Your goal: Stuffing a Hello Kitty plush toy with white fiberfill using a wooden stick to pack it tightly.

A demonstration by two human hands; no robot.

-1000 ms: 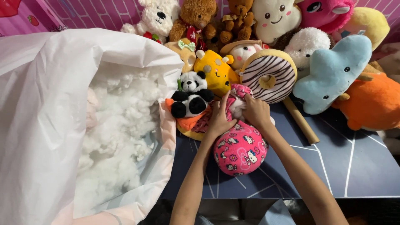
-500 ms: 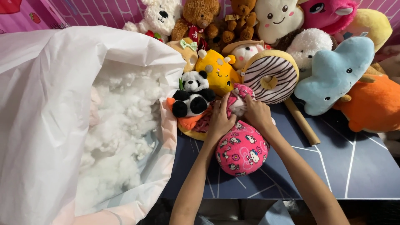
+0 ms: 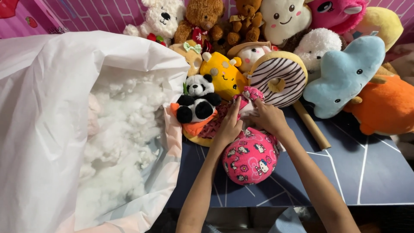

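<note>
While arms reach forward | both hands (image 3: 250,121) grasping pink plush toy (image 3: 250,157) | fingers pinching its top

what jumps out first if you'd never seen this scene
The big white plastic bag filling the left side, open and full of fluffy white stuffing. Next, the heap of plush toys along the back, with a striped doughnut cushion and a pale blue plush standing out. In the middle, the left hand and right hand press at the top of a pink patterned plush on the dark blue table.
</note>
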